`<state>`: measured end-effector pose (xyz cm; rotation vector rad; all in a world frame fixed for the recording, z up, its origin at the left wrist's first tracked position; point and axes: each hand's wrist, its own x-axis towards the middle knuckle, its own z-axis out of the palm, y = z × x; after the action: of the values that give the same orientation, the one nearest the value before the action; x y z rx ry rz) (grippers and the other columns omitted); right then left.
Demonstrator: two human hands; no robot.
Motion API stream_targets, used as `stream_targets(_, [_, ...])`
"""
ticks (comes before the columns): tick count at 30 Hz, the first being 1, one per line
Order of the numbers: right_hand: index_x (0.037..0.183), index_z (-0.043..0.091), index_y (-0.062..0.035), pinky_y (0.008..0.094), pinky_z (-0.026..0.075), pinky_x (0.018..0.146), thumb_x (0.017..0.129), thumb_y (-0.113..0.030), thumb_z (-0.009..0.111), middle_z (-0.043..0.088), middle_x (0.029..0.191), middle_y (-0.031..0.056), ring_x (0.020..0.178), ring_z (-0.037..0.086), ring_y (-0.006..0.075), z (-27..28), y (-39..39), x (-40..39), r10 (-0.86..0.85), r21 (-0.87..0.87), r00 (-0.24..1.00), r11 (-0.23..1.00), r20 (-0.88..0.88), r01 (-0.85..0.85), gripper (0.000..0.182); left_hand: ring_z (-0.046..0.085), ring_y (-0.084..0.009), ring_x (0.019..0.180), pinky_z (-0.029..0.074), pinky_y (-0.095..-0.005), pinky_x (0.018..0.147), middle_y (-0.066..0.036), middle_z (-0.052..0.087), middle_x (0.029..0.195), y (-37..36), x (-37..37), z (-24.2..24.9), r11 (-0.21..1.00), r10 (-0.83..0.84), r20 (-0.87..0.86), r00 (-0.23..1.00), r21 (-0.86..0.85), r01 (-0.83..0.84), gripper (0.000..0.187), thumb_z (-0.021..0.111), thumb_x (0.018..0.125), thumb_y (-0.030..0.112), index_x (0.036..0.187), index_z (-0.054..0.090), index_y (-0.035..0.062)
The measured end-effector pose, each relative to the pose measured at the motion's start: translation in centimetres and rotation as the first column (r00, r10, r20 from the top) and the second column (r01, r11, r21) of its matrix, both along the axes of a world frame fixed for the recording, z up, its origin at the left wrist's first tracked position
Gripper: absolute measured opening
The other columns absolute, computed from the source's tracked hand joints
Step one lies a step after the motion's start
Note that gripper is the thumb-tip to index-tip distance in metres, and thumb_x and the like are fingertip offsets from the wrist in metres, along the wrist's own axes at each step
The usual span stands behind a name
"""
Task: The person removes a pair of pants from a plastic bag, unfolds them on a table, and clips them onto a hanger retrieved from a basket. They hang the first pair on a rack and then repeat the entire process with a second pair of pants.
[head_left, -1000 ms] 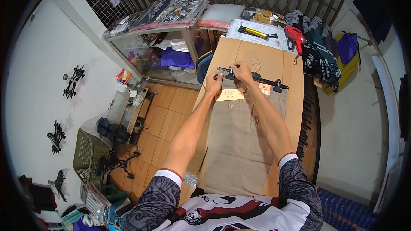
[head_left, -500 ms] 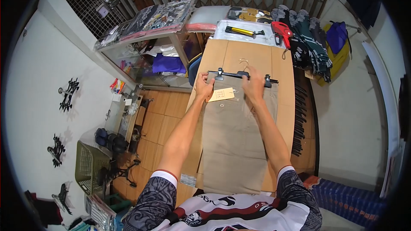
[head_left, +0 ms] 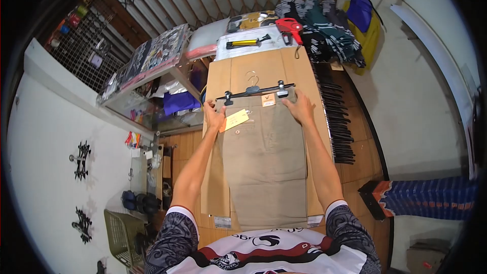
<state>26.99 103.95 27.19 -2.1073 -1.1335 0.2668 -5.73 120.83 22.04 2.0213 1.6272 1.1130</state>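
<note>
A pair of khaki trousers (head_left: 265,162) lies folded lengthwise on a cardboard-covered table, waistband away from me. A black clip hanger (head_left: 253,91) runs along the waistband, with a clip near each end and its metal hook pointing away. My left hand (head_left: 215,116) pinches the left waistband corner beside the left clip. A yellow price tag (head_left: 235,120) lies next to its thumb. My right hand (head_left: 301,107) grips the right waistband corner just below the right clip, thumb on top of the cloth. A small brand label (head_left: 268,100) shows at the waistband.
Brown cardboard (head_left: 223,71) covers the table. Beyond it are a yellow hand pump (head_left: 243,43), a red tagging-gun-like tool (head_left: 290,29) and hanging socks (head_left: 324,25). Several black hangers (head_left: 337,122) line the right side. A glass display case (head_left: 157,101) stands at left.
My right hand has moved from the hanger's middle to the right waistband corner. The brand label now shows. The view has turned, shifting the table left in the picture.
</note>
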Motion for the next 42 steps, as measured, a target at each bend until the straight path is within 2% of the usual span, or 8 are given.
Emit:
stream_targets(4, [0.129, 0.062, -0.0135, 0.0612, 0.037, 0.104, 0.08, -0.041, 0.082, 0.072, 0.12, 0.0127, 0.118, 0.065, 0.034, 0.3, -0.4, 0.9, 0.117, 0.066, 0.974, 0.992, -0.193, -0.106, 0.06, 0.061, -0.032, 0.104, 0.049, -0.0421, 0.094, -0.02, 0.061, 0.117, -2.9, 4.5, 5.4, 0.926, 0.038, -0.302, 0.953, 0.37, 0.08, 0.063, 0.08, 0.083, 0.02, 0.133, 0.048, -0.0024])
stream_targets(7, [0.126, 0.065, -0.0123, 0.0542, 0.042, 0.103, 0.08, -0.039, 0.082, 0.074, 0.117, 0.0121, 0.114, 0.067, 0.0323, 1.1, -0.4, 1.0, 0.12, 0.046, 0.966, 0.993, -0.227, -0.112, 0.056, 0.063, -0.0318, 0.107, 0.05, -0.0416, 0.094, -0.021, 0.064, 0.119, -2.6, 9.7, 7.1, 0.878, -0.47, -0.057, 0.881, 0.074, 0.473, 0.055, 0.075, 0.09, 0.021, 0.132, 0.051, -0.0038])
stream_targets(9, [0.125, 0.067, -0.0117, 0.0489, 0.045, 0.101, 0.08, -0.034, 0.083, 0.074, 0.116, 0.0114, 0.111, 0.068, 0.0302, 0.8, -0.4, 1.2, 0.178, 0.151, 0.936, 0.979, -0.304, -0.138, 0.053, 0.066, -0.0309, 0.108, 0.051, -0.0411, 0.092, -0.021, 0.066, 0.12, -3.1, 14.2, 8.6, 0.81, -0.57, 0.091, 0.816, -0.103, 0.577, 0.046, 0.068, 0.096, 0.023, 0.13, 0.054, -0.0046])
stream_targets(12, [0.123, 0.069, -0.0103, 0.0408, 0.05, 0.095, 0.079, -0.028, 0.084, 0.075, 0.112, 0.0108, 0.104, 0.07, 0.0252, -2.3, 0.7, 2.0, 0.294, 0.312, 0.864, 0.935, -0.408, -0.17, 0.049, 0.068, -0.0316, 0.104, 0.052, -0.0415, 0.089, -0.023, 0.07, 0.112, -0.9, 19.8, 7.6, 0.758, -0.651, 0.018, 0.759, -0.033, 0.651, 0.045, 0.058, 0.102, 0.035, 0.125, 0.059, -0.0047])
stream_targets(15, [0.119, 0.072, -0.0067, 0.034, 0.052, 0.088, 0.079, -0.017, 0.083, 0.076, 0.104, 0.0096, 0.095, 0.07, 0.0188, 0.1, 0.0, 1.7, 0.215, 0.242, 0.895, 0.962, -0.391, -0.126, 0.043, 0.07, -0.0386, 0.094, 0.053, -0.0458, 0.086, -0.028, 0.07, 0.096, 1.1, 23.5, 7.9, 0.753, -0.643, -0.139, 0.753, -0.292, 0.589, 0.053, 0.048, 0.104, 0.044, 0.114, 0.066, -0.0056])
stream_targets(16, [0.119, 0.072, -0.0062, 0.0338, 0.052, 0.088, 0.079, -0.016, 0.082, 0.076, 0.103, 0.0094, 0.095, 0.069, 0.0183, -0.7, 0.5, 1.8, 0.229, 0.269, 0.886, 0.955, -0.404, -0.125, 0.042, 0.07, -0.0451, 0.089, 0.052, -0.0495, 0.086, -0.031, 0.07, 0.089, 0.3, 24.1, 8.7, 0.725, -0.64, -0.012, 0.768, -0.341, 0.599, 0.063, 0.041, 0.105, 0.05, 0.1, 0.071, -0.0058])
stream_targets(25, [0.109, 0.074, -0.0064, 0.0372, 0.052, 0.09, 0.075, -0.021, 0.081, 0.076, 0.097, 0.0104, 0.094, 0.071, 0.0231, -0.8, 0.4, 2.1, 0.314, 0.359, 0.794, 0.924, -0.521, -0.129, 0.038, 0.066, -0.0508, 0.1, 0.048, -0.0517, 0.096, -0.035, 0.068, 0.092, 4.0, 27.1, 7.5, 0.662, -0.736, -0.303, 0.605, -0.508, 0.551, 0.081, 0.026, 0.105, 0.057, 0.087, 0.074, -0.0059])
stream_targets(42, [0.104, 0.077, -0.007, 0.0353, 0.05, 0.079, 0.089, -0.034, 0.073, 0.073, 0.081, 0.0071, 0.076, 0.066, 0.0178, -1.3, 0.5, 2.5, 0.247, 0.308, 0.794, 0.948, -0.556, -0.08, 0.032, 0.066, -0.0507, 0.081, 0.05, -0.0557, 0.078, -0.034, 0.063, 0.075, 4.1, 27.2, 9.5, 0.905, -0.403, -0.202, 0.892, -0.23, 0.357, 0.079, 0.042, 0.101, 0.06, 0.068, 0.067, -0.0071])
